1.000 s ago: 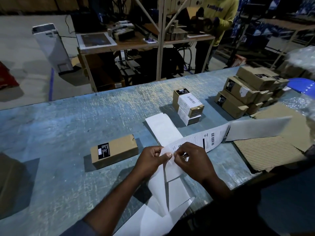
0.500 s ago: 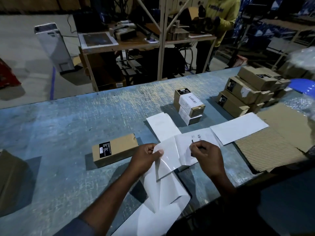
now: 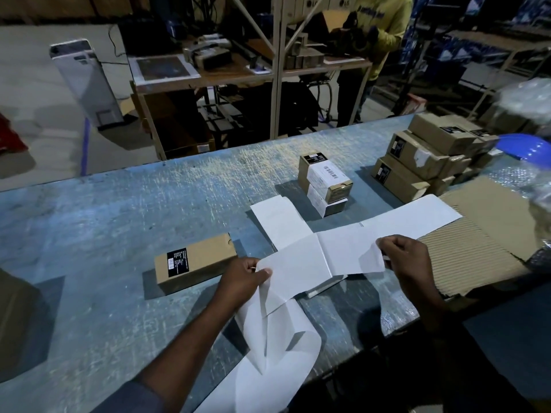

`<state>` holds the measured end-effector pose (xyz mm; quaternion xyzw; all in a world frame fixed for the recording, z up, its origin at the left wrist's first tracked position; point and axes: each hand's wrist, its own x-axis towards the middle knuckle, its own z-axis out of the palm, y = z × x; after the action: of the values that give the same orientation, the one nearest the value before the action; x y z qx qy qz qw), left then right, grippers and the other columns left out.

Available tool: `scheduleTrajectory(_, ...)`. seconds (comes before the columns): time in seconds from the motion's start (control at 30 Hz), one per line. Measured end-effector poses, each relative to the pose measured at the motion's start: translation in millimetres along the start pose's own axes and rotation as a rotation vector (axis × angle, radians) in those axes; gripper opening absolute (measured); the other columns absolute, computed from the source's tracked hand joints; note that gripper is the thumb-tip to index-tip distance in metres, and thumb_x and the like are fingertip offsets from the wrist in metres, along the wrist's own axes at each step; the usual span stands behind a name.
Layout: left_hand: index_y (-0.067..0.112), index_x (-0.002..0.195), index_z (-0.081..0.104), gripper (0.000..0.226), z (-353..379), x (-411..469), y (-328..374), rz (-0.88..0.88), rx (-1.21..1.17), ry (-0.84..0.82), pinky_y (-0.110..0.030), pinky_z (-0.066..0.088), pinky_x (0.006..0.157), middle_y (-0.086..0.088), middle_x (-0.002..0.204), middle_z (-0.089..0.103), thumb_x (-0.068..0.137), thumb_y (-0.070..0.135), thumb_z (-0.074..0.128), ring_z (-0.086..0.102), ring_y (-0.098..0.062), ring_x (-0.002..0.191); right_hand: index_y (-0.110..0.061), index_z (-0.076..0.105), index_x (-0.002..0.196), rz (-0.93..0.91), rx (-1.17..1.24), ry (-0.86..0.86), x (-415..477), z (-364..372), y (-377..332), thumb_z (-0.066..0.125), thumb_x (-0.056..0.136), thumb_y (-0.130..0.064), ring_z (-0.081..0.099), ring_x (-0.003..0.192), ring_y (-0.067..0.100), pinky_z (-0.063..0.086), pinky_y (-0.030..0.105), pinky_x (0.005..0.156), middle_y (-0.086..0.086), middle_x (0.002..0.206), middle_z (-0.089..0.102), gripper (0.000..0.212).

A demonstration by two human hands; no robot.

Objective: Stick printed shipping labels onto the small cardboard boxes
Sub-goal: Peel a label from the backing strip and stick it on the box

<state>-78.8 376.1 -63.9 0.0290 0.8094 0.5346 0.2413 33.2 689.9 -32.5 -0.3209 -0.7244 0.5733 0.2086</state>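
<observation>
Fingers (image 3: pixel 264 272) of left hand (image 3: pixel 241 278) and right hand (image 3: pixel 408 263) pinch label strip (image 3: pixel 301 263), print apparently hidden.

Cut off, unreadable
The paper strip (image 3: pixel 268 368) was cut off by the bottom edge; print on the labelled box (image 3: pixel 325 177) was too small to read.

One box (image 3: pixel 195 263) lies on the left of the table (image 3: pixel 104 234). Right of it is the paper strip (image 3: pixel 328 251). Behind the strip sit two stacked boxes (image 3: pixel 325 183). Far right, a box pile (image 3: pixel 423 162) stands behind the cardboard sheet (image 3: pixel 477 248), maybe touching it.
</observation>
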Motion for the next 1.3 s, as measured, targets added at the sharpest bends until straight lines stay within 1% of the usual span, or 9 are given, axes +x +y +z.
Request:
scheduleTrajectory(0.17,0.018,0.093,0.075,0.003,0,0,-1,-0.056,0.04,0.032,-0.023,0.05,0.067,0.002,0.089,0.075,0.091,0.021,0.075,0.07,-0.013,0.079,0.001,0.056,0.068,-0.007,0.017,0.069,6,-8,-4,0.069,0.082,-0.02,0.044,0.066,0.017,0.038,0.038,0.065,0.006,0.064,0.049,0.029)
scheduleTrajectory(0.4,0.013,0.092,0.078,0.007,-2,-2,-4,-0.085,0.054,0.064,-0.035,0.056,0.08,-0.004,0.088,0.077,0.089,0.019,0.076,0.072,-0.022,0.079,0.009,0.067,0.093,0.045,0.147,0.162,5,-14,-15,0.063,0.091,-0.013,0.056,0.079,0.023,0.05,0.036,0.071,0.01,0.081,0.06,0.022)
scheduleTrajectory(0.6,0.011,0.094,0.076,0.012,-3,-4,-7,-0.082,0.152,0.079,-0.034,0.055,0.077,-0.004,0.094,0.076,0.09,0.022,0.076,0.071,-0.024,0.085,-0.017,0.067,0.08,0.014,0.228,0.242,-1,-17,-41,0.061,0.087,-0.016,0.06,0.076,0.019,0.049,0.034,0.071,-0.003,0.069,0.063,0.009)
scheduleTrajectory(0.7,0.025,0.098,0.069,0.01,-4,-13,0,0.057,0.414,0.137,-0.031,0.055,0.085,0.005,0.102,0.074,0.089,0.027,0.074,0.07,-0.018,0.097,-0.012,0.067,0.079,-0.035,0.369,0.222,-12,-3,-61,0.06,0.092,-0.006,0.063,0.07,0.012,0.049,0.024,0.06,-0.004,0.068,0.066,0.016)
scheduleTrajectory(0.8,0.027,0.133,0.058,0.049,-2,-30,13,0.437,0.59,0.199,-0.033,0.049,0.101,0.006,0.136,0.06,0.087,0.034,0.075,0.059,-0.016,0.123,-0.014,0.071,0.076,-0.091,0.273,0.155,-31,21,-81,0.061,0.092,-0.006,0.066,0.067,0.009,0.05,0.022,0.055,-0.007,0.068,0.07,0.02)
scheduleTrajectory(0.9,0.038,0.134,0.055,0.057,1,-54,37,0.566,0.301,0.135,-0.025,0.05,0.098,0.018,0.135,0.057,0.083,0.051,0.076,0.058,0.0,0.117,-0.014,0.073,0.078,-0.277,0.091,0.055,-62,55,-93,0.065,0.09,-0.004,0.063,0.066,0.01,0.053,0.024,0.058,-0.001,0.074,0.071,0.017)
scheduleTrajectory(1.07,0.011,0.115,0.07,0.06,-17,-75,65,-0.152,-0.765,-0.175,-0.042,0.062,0.082,-0.01,0.106,0.077,0.089,0.063,0.057,0.076,-0.025,0.087,-0.008,0.066,0.083,-1.066,-0.388,-0.108,-114,105,-98,0.065,0.091,-0.009,0.062,0.078,0.024,0.054,0.033,0.068,0.005,0.087,0.064,0.008)
scheduleTrajectory(1.13,0.008,0.113,0.07,0.062,-36,-75,59,-0.201,-0.878,-0.191,-0.035,0.06,0.068,-0.008,0.099,0.075,0.091,0.064,0.054,0.072,-0.024,0.077,-0.005,0.068,0.082,-1.269,-0.504,-0.159,-129,120,-93,0.065,0.094,-0.012,0.062,0.078,0.03,0.051,0.041,0.067,0.008,0.088,0.066,0.014)
scheduleTrajectory(1.3,0.012,0.127,0.068,0.042,-62,-77,41,-0.142,-0.829,-0.089,-0.033,0.058,0.072,-0.015,0.118,0.074,0.095,0.038,0.061,0.073,-0.029,0.096,-0.009,0.072,0.09,-1.415,-0.558,-0.35,-144,140,-76,0.066,0.097,-0.019,0.062,0.085,0.028,0.048,0.04,0.073,0.006,0.097,0.069,0.014)
